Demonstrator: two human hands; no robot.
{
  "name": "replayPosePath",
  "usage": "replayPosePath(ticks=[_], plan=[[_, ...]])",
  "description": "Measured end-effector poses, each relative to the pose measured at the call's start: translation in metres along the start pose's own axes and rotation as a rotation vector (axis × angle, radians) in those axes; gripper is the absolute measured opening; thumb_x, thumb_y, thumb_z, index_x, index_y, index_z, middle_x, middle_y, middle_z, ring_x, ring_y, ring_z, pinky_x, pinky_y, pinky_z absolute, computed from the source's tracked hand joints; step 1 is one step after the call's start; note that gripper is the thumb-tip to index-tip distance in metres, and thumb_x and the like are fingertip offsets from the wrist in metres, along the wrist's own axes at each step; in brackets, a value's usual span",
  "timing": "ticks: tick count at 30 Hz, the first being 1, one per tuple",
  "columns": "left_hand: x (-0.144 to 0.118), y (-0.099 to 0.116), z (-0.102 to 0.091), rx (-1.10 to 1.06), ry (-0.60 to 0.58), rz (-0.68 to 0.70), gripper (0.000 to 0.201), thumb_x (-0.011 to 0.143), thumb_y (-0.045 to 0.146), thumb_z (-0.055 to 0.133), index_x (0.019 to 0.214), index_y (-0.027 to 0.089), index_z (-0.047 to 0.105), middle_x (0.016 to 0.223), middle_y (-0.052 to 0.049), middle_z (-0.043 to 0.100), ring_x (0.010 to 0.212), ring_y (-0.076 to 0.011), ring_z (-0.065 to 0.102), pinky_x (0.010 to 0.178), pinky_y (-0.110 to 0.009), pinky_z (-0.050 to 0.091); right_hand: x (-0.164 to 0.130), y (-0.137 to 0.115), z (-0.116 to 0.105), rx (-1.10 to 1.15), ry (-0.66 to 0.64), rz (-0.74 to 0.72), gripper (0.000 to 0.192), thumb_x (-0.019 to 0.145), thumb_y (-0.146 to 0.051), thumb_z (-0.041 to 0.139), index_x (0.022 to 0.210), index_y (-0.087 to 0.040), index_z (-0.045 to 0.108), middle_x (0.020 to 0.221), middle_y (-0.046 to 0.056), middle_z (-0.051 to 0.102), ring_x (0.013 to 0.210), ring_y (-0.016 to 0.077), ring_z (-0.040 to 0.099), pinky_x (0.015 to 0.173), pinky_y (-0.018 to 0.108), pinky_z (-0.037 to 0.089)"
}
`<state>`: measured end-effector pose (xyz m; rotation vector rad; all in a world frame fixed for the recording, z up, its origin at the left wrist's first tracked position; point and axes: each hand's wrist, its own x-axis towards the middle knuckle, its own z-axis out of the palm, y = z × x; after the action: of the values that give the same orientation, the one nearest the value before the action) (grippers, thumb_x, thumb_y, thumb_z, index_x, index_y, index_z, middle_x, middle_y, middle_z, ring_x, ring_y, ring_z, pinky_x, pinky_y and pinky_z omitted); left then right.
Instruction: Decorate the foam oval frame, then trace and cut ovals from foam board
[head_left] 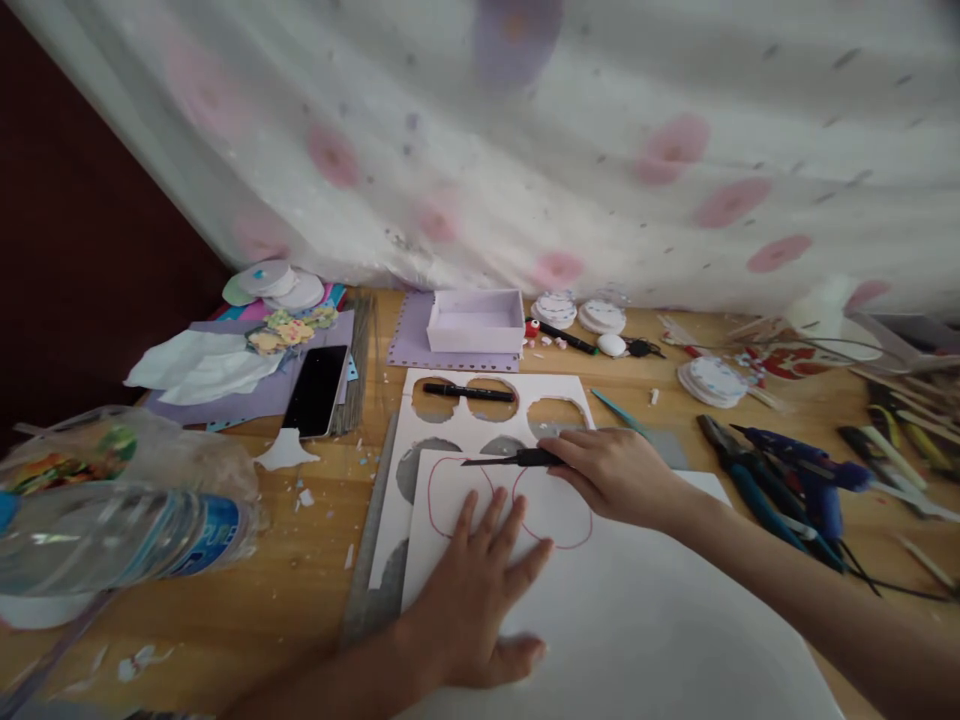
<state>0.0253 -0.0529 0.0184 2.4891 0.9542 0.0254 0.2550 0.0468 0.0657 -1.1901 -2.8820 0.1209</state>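
Note:
A large white foam-like sheet lies before me with two red rounded outlines drawn near its far edge. My left hand rests flat on it, fingers spread, the fingertips over the outlines. In my right hand is a black craft knife, its thin blade pointing left across the top of the outlines. Whether the blade touches the sheet I cannot tell. Under this sheet sits another white sheet with several round holes cut out, and a black marker lies across two of them. A grey cutting mat shows beneath.
On the left are a water bottle, a phone and paper scraps. A white box stands at the back. To the right lie pliers, a blue glue gun and a stack of white discs. A curtain hangs behind.

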Motion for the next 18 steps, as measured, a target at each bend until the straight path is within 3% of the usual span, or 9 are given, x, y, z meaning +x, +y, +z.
replayPosePath(ticks=[6,18], plan=[[-0.002,-0.002,0.004,0.005,0.076,0.013,0.08,0.087,0.062,0.043,0.152,0.023,0.019,0.16,-0.019,-0.002,0.146,-0.0412,-0.005,0.112,-0.064,-0.005,0.025,0.0,-0.005,-0.096,-0.041,-0.06,0.025,0.098,-0.026,0.042,0.111,-0.017,0.06,0.085,0.006,0.069,0.071,0.017,0.063,0.06,0.03,0.029],[-0.001,-0.003,0.004,0.035,0.084,0.02,0.079,0.088,0.064,0.039,0.152,0.022,0.02,0.16,-0.021,0.002,0.146,-0.0413,-0.006,0.112,-0.064,-0.003,0.044,-0.01,-0.009,-0.159,-0.075,-0.103,0.018,0.097,-0.028,0.046,0.099,-0.017,0.061,0.075,0.002,0.065,0.063,0.0158,0.058,0.058,0.031,0.022]])
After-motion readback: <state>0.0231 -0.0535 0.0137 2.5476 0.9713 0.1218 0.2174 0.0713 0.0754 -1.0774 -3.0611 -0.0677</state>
